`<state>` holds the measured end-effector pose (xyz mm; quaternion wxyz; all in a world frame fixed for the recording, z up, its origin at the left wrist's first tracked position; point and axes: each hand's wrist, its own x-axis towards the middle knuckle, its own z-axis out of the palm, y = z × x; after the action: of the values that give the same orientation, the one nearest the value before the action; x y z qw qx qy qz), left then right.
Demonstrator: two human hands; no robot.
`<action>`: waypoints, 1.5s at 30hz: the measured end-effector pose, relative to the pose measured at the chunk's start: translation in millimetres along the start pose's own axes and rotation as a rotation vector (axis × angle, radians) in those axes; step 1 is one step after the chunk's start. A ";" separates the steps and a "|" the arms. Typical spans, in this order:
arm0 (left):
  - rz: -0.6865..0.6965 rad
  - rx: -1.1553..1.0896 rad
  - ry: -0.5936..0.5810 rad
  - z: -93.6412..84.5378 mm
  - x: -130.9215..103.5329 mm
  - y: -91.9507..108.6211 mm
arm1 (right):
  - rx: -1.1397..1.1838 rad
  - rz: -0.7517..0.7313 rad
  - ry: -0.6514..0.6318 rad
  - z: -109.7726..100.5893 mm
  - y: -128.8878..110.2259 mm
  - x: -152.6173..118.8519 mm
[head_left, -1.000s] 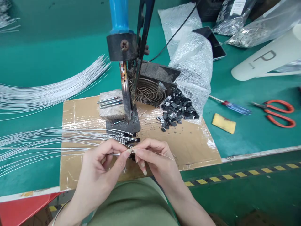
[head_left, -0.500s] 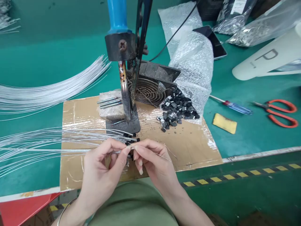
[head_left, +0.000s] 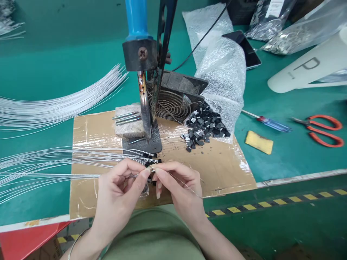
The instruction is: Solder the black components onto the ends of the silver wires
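Note:
My left hand (head_left: 121, 187) pinches a thin cable near the front of the cardboard (head_left: 217, 166). Fingertip to fingertip with it, my right hand (head_left: 180, 180) pinches a thin wire (head_left: 187, 185) that trails off to the right. The small part between the fingertips is mostly hidden. Just beyond my fingers lie cables with black ends (head_left: 155, 160), their white lengths (head_left: 92, 155) running left. Above them a soldering iron with a blue handle (head_left: 136, 18) points down over a dark base plate (head_left: 154, 144).
A block (head_left: 128, 130) with metal sticks stands left of the iron tip. Behind are a fan (head_left: 173, 104), a pile of black connectors (head_left: 206, 124) and bubble wrap (head_left: 222, 72). To the right lie a screwdriver (head_left: 275, 124), yellow sponge (head_left: 259, 142) and red-handled cutters (head_left: 325, 126). White wires (head_left: 67, 97) lie left.
Both hands stay nearly in place. The right hand's fingers have shifted slightly, and the thin wire now trails lower and further right.

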<state>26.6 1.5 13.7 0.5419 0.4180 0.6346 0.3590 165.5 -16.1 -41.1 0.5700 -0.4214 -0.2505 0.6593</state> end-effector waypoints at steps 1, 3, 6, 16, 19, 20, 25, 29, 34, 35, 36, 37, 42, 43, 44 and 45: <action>0.003 0.001 0.013 0.2 0.0 0.2 | -0.004 -0.002 -0.011 -0.9 -1.1 0.8; 0.009 0.007 0.041 0.6 0.4 0.4 | -0.007 0.002 -0.016 -2.6 -2.7 2.6; 0.038 0.003 0.043 0.2 2.7 -1.6 | -0.009 0.027 -0.008 -4.4 -3.5 3.8; 0.152 0.086 0.066 1.2 3.5 -7.4 | -0.012 0.055 0.019 -0.3 -1.8 3.0; 0.123 0.092 0.108 4.4 0.2 -5.8 | -0.012 0.066 0.033 -0.4 -1.3 3.8; 0.122 0.092 0.113 5.2 -0.4 -5.7 | -0.015 0.075 0.033 -0.7 -1.0 3.7; 0.143 0.116 0.129 6.4 -1.2 -8.0 | 0.041 0.108 0.025 -0.9 1.4 1.3; 0.158 0.134 0.135 6.4 -2.3 -10.9 | 0.127 0.125 0.030 2.1 1.7 1.7; 0.202 0.169 0.117 0.6 -2.9 -17.4 | 0.175 0.192 0.009 2.7 -5.6 6.8; 0.213 0.189 0.093 -1.7 -2.6 -18.9 | 0.176 0.208 -0.007 1.8 -7.4 8.0; 0.221 0.214 0.065 -4.1 -2.1 -20.3 | 0.174 0.221 -0.022 0.6 -9.0 9.2; 0.231 0.238 0.041 -6.6 -1.5 -21.6 | 0.169 0.234 -0.035 -0.8 -10.3 10.2; 0.296 0.273 0.024 -12.5 1.7 -25.7 | 0.148 0.278 -0.062 -6.8 -11.5 12.8; 0.304 0.267 0.029 -11.9 2.0 -26.0 | 0.148 0.275 -0.064 -7.2 -11.2 12.6; 0.309 0.261 0.033 -10.7 2.2 -26.1 | 0.150 0.268 -0.063 -7.1 -10.9 12.2; 0.314 0.255 0.037 -9.1 2.1 -26.0 | 0.152 0.259 -0.062 -6.8 -10.6 11.6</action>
<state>13.8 -6.8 -9.4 0.4105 0.5703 0.6117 0.3634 177.0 -3.6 -39.1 0.5023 -0.3855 -0.1608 0.7571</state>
